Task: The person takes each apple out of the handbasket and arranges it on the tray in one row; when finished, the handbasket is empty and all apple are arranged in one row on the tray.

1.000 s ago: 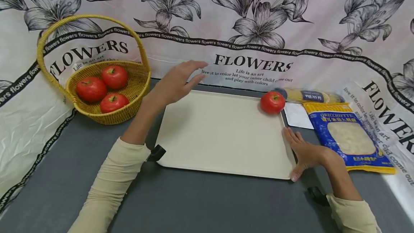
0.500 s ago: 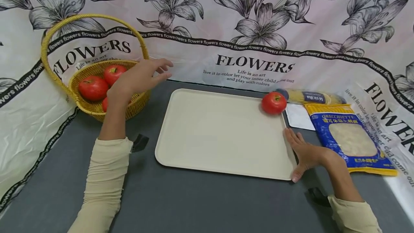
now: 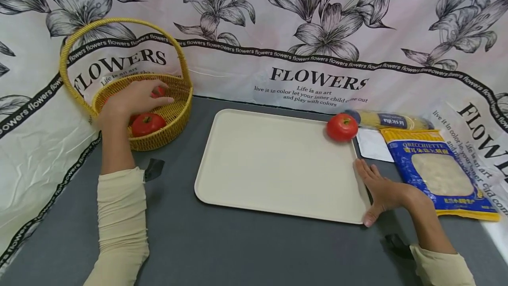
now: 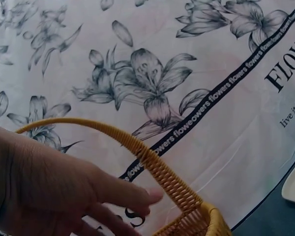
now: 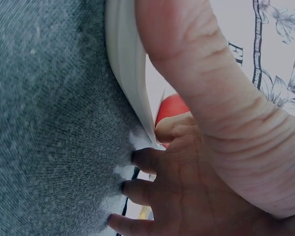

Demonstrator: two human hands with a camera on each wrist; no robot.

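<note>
My left hand (image 3: 127,102) reaches over the yellow wicker basket (image 3: 178,122), fingers loosely spread above the red apples. One apple (image 3: 148,124) shows at the basket's front; another is partly visible between thumb and fingers, and the rest is hidden by the hand. In the left wrist view the hand (image 4: 64,187) is beside the basket handle (image 4: 172,179). My right hand (image 3: 382,193) rests with straight, spread fingers against the right edge of a cream rectangular tray (image 3: 278,171). A single apple (image 3: 342,127) sits in the tray's far right corner.
Right of the tray lie a blue-and-yellow orecchiette bag (image 3: 442,173), a pasta packet (image 3: 393,120) and a white flat item (image 3: 374,144). A flower-printed cloth (image 3: 238,69) stands behind the grey table (image 3: 222,246).
My left hand has moved left from above the tray's far left corner to over the apples in the basket. The right hand stays at the tray's edge; the head view shifts slightly.
</note>
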